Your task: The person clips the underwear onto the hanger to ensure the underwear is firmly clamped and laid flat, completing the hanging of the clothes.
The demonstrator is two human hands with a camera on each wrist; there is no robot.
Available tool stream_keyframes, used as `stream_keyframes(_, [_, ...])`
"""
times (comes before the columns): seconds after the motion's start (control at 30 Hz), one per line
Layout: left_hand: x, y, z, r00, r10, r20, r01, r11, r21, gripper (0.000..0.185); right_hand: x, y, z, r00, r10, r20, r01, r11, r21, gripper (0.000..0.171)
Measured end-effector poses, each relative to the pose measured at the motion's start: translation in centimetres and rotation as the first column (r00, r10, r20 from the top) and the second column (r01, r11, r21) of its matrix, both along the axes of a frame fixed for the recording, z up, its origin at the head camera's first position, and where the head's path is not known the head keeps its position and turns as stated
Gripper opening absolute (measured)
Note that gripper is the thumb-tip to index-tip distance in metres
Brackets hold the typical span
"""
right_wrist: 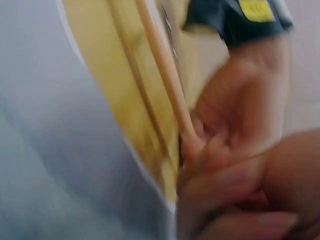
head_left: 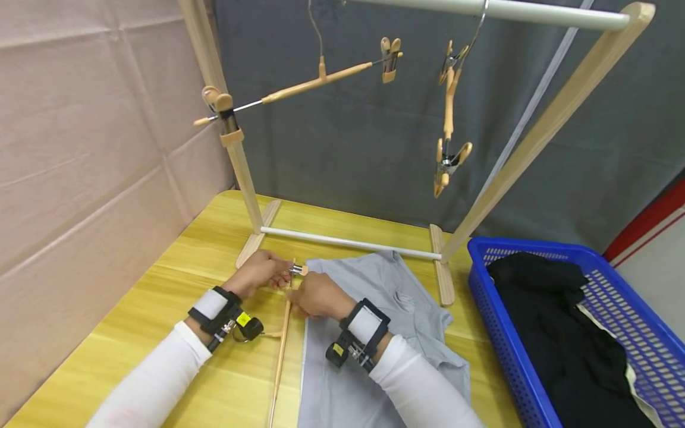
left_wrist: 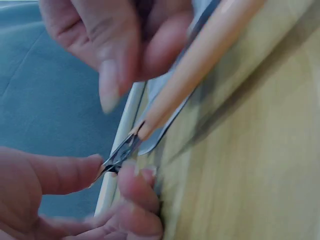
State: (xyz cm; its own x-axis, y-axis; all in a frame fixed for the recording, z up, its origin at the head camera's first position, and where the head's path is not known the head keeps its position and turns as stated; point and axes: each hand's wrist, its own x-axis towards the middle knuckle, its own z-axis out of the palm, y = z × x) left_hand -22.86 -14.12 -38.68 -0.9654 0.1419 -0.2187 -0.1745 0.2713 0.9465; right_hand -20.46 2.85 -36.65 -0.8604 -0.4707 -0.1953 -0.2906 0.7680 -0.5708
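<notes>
In the head view my left hand [head_left: 263, 271] pinches the metal clip [head_left: 297, 270] at the far end of a peach-coloured clip hanger [head_left: 280, 351]. The left wrist view has its thumb and fingers on either side of the clip [left_wrist: 120, 154]. Close by, across the hanger's rod, is my right hand [head_left: 321, 295], fingers bent; in the right wrist view it is blurred, and I cannot tell whether it grips anything. Beneath the right hand and forearm, a light grey garment [head_left: 374, 279] lies on the table, its straight left edge alongside the hanger.
A wooden rack with a white top bar [head_left: 514, 13] and lower bar [head_left: 348, 241] stands behind. Two similar hangers [head_left: 299, 89] hang from it. To the right, a blue basket [head_left: 497, 333] contains black clothing [head_left: 562, 321]. A pale draped wall borders the yellow table's left side.
</notes>
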Motion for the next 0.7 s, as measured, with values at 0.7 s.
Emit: stream_keyframes(0.7, [-0.7, -0.3, 0.0, 0.993, -0.115, 0.040, 0.117, 0.992, -0.056, 0.027, -6.7, 3.0, -3.3, 0.972, -0.059, -0.225, 0.021, 0.985, -0.170, 0.024])
